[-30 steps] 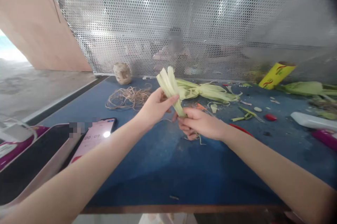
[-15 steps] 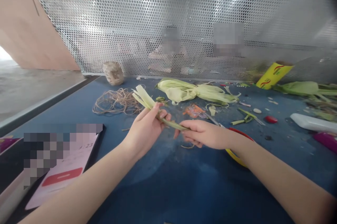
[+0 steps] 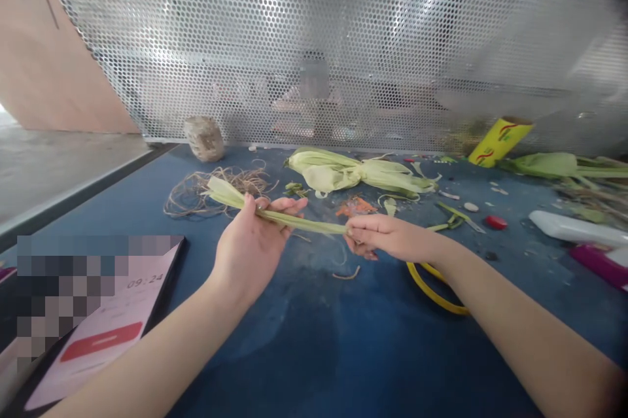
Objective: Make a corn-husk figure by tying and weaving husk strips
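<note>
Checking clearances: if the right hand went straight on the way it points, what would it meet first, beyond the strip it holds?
Probably the left hand, which holds the same green husk strip across from the right hand; depth is hard to judge from one view.

- Apparently a handcraft workshop; the exact kind is unclear.
- Blue worktop (image 3: 314, 346) littered with plant scraps (image 3: 447, 226), a tangle of twine (image 3: 179, 199) and a corn-husk bundle (image 3: 338, 173).
- Perforated metal screen (image 3: 235, 25) behind it, a blurred person (image 3: 324, 110) showing through.
- Bare, concrete-like floor (image 3: 63, 166) at left.
</note>
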The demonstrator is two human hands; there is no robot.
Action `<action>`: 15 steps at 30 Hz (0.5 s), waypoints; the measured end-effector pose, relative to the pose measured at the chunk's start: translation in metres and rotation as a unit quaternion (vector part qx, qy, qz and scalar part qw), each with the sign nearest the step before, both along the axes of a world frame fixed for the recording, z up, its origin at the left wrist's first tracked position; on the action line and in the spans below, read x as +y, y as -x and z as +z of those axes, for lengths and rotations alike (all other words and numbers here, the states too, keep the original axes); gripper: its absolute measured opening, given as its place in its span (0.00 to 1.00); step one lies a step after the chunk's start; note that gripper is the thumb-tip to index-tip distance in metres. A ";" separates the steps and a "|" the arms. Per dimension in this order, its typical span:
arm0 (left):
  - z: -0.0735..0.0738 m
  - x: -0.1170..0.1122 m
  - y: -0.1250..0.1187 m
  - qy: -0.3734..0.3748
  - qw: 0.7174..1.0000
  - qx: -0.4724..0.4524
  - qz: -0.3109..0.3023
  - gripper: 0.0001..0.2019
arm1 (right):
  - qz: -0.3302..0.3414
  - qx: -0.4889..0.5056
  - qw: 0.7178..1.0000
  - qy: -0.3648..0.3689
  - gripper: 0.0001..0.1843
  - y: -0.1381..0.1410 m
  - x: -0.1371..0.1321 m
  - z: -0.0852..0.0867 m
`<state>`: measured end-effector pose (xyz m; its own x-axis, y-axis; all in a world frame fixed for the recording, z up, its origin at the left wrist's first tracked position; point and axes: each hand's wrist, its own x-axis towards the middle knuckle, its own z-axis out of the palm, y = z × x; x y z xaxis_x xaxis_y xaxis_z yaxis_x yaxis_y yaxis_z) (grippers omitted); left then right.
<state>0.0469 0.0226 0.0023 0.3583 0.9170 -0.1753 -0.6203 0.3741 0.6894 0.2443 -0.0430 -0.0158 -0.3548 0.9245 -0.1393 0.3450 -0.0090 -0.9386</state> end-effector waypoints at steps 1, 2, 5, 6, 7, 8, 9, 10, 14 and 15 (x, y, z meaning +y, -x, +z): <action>0.001 -0.001 0.000 -0.004 1.000 0.000 0.006 0.21 | 0.002 -0.008 1.000 0.008 0.15 -0.002 0.000 0.001; 0.002 -0.002 0.000 -0.010 1.000 0.000 0.009 0.20 | 0.003 -0.012 1.000 0.016 0.16 -0.004 -0.001 0.002; 0.004 -0.005 0.000 -0.031 0.999 -0.001 0.007 0.20 | -0.036 -0.011 0.999 0.001 0.19 -0.005 -0.002 0.006; 0.004 -0.006 -0.001 -0.037 0.999 -0.001 0.001 0.19 | -0.062 -0.021 0.998 -0.026 0.19 -0.003 -0.003 0.006; 0.004 -0.007 -0.001 -0.043 0.999 -0.001 -0.008 0.19 | -0.087 -0.035 0.994 -0.057 0.18 0.000 -0.003 0.007; 0.003 -0.008 -0.002 -0.050 0.999 -0.003 -0.020 0.19 | -0.105 -0.046 0.990 -0.087 0.17 0.004 -0.003 0.007; 0.003 -0.008 -0.003 -0.058 0.998 -0.005 -0.034 0.18 | -0.112 -0.051 0.987 -0.107 0.16 0.009 -0.004 0.006; 0.002 -0.010 -0.003 -0.067 0.997 -0.008 -0.047 0.18 | -0.108 -0.039 0.987 -0.115 0.16 0.015 -0.004 0.006; -0.001 -0.016 -0.004 -0.127 0.987 0.007 -0.094 0.17 | -0.027 0.108 0.991 -0.078 0.20 0.043 -0.005 0.000; -0.002 -0.018 -0.003 -0.148 0.982 0.024 -0.113 0.17 | -0.010 0.137 0.989 -0.063 0.22 0.048 -0.005 -0.001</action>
<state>0.0502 0.0050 0.0006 0.5559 0.8286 0.0666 -0.5096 0.2763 0.8149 0.1964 -0.0482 -0.0169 -0.3445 0.9357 0.0756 0.0789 0.1091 -0.9909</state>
